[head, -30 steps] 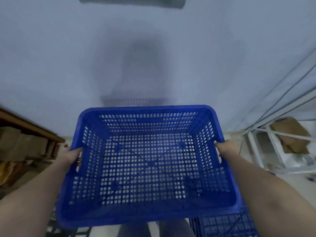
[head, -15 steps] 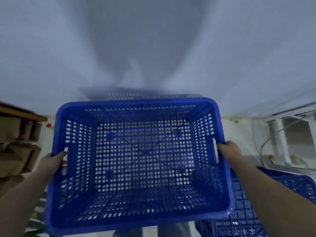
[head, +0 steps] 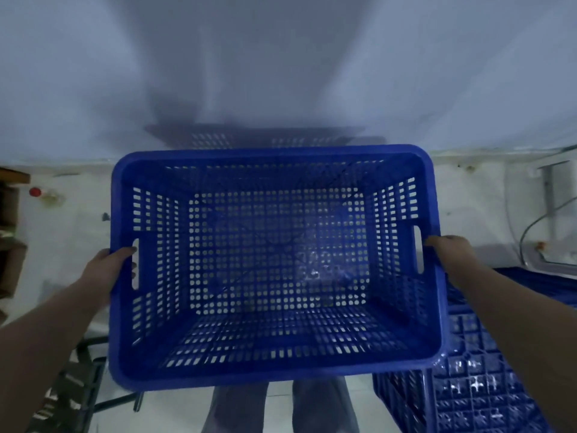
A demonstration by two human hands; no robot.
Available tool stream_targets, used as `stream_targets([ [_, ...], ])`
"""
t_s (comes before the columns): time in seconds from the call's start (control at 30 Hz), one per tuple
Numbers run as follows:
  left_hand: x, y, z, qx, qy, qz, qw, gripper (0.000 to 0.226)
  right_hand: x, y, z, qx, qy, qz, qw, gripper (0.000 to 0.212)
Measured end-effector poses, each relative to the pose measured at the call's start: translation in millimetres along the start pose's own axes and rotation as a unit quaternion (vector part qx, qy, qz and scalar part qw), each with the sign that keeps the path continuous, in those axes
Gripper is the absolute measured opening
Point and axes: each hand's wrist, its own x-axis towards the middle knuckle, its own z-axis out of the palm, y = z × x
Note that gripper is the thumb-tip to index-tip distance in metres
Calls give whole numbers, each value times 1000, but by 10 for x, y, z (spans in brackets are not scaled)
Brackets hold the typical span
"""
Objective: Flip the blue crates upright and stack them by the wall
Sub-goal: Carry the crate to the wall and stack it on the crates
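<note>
Beside the wall (head: 281, 73), we lower the upright blue perforated plastic crate (head: 274, 264) closer, left hand (head: 109, 267) and right hand (head: 452, 254) gripping its handles.

Held crate (head: 274, 264): blue perforated plastic, slight sheen on base. Overturned crate (head: 477, 379), near right: glossy ribbed plastic. Wall (head: 281, 64): matt, smooth. Floor (head: 487, 214): pale, smooth tile.

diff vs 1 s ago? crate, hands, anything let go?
The crate has gone forward and down toward the base of the wall; the floor strip under it now shows. The view tipped down with it, showing more of the upside-down crate at right. Nothing let go: left hand and right hand stay on the side handles, crate upright and empty.
</note>
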Motion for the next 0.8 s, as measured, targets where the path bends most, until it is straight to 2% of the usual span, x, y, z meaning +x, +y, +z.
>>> stream_targets([
  [0.17,298,-31,150,3,14,-27,1000,48,211,-30,87,13,4,2,1000,26],
  [0.3,517,34,242,-5,-1,-20,1000,54,329,-63,180,32,-3,1,999,21],
  [0.4,670,79,292,3,-18,-25,1000,59,405,-96,253,44,-8,10,999,25],
  [0.57,690,214,453,33,-47,-42,997,49,521,-141,386,82,-29,23,996,22],
  [0.8,822,330,508,34,-35,-46,998,56,634,-294,381,146,-10,27,989,19],
])
